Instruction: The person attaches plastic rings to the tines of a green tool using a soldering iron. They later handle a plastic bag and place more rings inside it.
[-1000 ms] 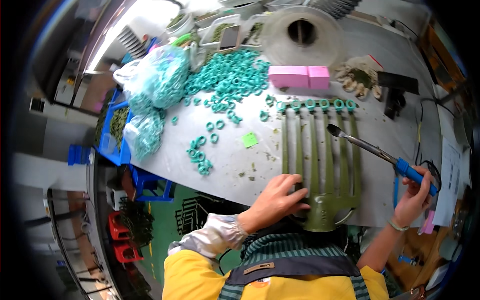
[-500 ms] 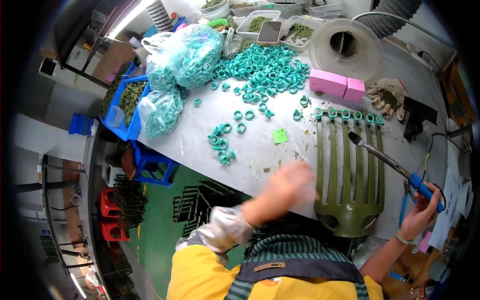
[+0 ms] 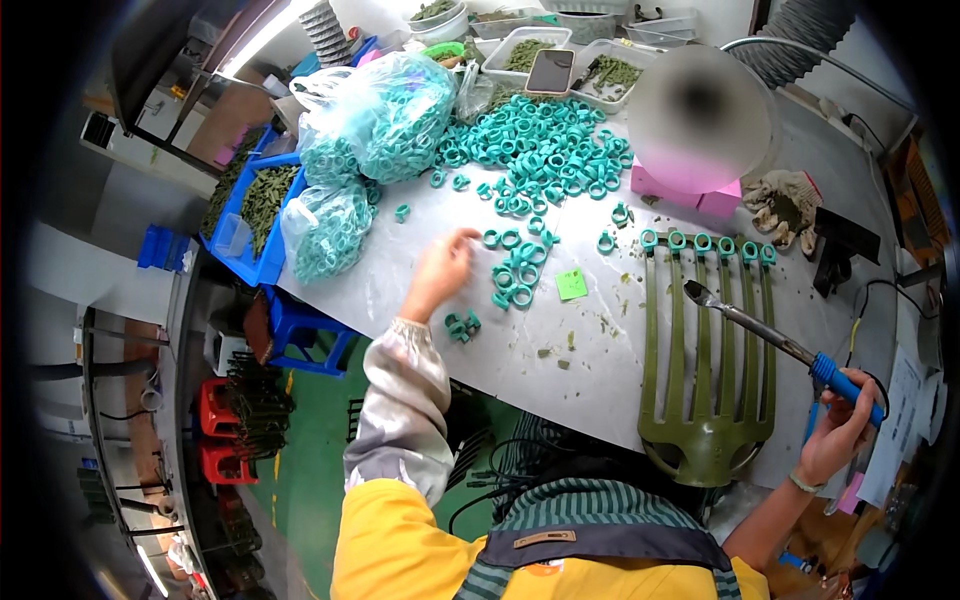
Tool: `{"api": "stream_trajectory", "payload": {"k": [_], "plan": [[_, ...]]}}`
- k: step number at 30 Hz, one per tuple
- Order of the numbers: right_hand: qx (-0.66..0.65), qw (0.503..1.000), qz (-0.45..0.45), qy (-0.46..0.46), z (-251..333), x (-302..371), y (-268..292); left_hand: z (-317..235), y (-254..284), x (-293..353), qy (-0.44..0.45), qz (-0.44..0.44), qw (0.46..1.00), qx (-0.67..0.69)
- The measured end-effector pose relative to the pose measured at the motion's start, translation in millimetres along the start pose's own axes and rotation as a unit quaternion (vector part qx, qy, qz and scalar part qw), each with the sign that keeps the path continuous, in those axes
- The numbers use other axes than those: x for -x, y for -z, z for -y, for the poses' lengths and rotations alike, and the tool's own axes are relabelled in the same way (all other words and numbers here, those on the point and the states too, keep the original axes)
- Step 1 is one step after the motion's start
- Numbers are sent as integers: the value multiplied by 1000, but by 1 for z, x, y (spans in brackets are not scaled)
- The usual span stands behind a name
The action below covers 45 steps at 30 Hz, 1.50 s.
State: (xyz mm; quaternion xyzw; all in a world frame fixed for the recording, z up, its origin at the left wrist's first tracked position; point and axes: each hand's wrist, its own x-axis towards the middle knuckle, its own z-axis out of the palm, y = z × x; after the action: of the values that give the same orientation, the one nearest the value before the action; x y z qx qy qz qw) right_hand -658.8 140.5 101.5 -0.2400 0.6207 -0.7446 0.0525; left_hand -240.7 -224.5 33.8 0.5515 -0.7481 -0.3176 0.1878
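Note:
My left hand (image 3: pixel 443 272) is over the left of the table, fingers apart and slightly blurred, beside a group of teal plastic rings (image 3: pixel 517 272). Nothing shows in it. A few more teal rings (image 3: pixel 462 325) lie just below that hand. In my right hand (image 3: pixel 838 432) is a soldering iron (image 3: pixel 790 347) with a blue handle, its broad metal tip pointing up and left. That tip hovers over an olive-green plastic fork head (image 3: pixel 703 425), which lies with its tines pointing away from me. A teal ring (image 3: pixel 703 243) sits at the end of each tine.
Behind lies a big heap of teal rings (image 3: pixel 560 150), with bulging plastic bags (image 3: pixel 400 115) of rings to its left. Pink blocks (image 3: pixel 655 185), a soiled glove (image 3: pixel 785 205), a phone (image 3: pixel 551 71), a green note (image 3: pixel 571 284) and blue trays (image 3: pixel 268 262) are around.
My left hand has moved from beside the fork head left to the rings. Several loose rings now sit further right, in a tighter group. The iron's tip has shifted slightly left.

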Motion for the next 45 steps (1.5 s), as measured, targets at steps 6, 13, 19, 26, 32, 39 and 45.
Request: {"api": "stream_trajectory", "payload": {"k": [6,13,19,26,32,39,45], "plan": [[-18,1000,16,-11,6,2,-11,109,68,-63,-34,-283,933,-222],[4,1000,-6,-11,4,3,-8,81,35,-36,-44,-224,970,-85],[-38,999,32,-20,-2,2,-30,-79,-19,24,-73,25,959,272],[-86,993,62,-48,-18,-2,-44,-147,-84,41,-122,202,951,200],[-79,991,93,-46,-28,-5,-48,-153,-109,36,-193,156,959,139],[-89,990,108,-32,-40,-4,-53,-163,-124,29,-319,66,944,50],[-116,984,118,-59,-41,-2,-69,-161,-130,23,-368,21,929,-28]]}}
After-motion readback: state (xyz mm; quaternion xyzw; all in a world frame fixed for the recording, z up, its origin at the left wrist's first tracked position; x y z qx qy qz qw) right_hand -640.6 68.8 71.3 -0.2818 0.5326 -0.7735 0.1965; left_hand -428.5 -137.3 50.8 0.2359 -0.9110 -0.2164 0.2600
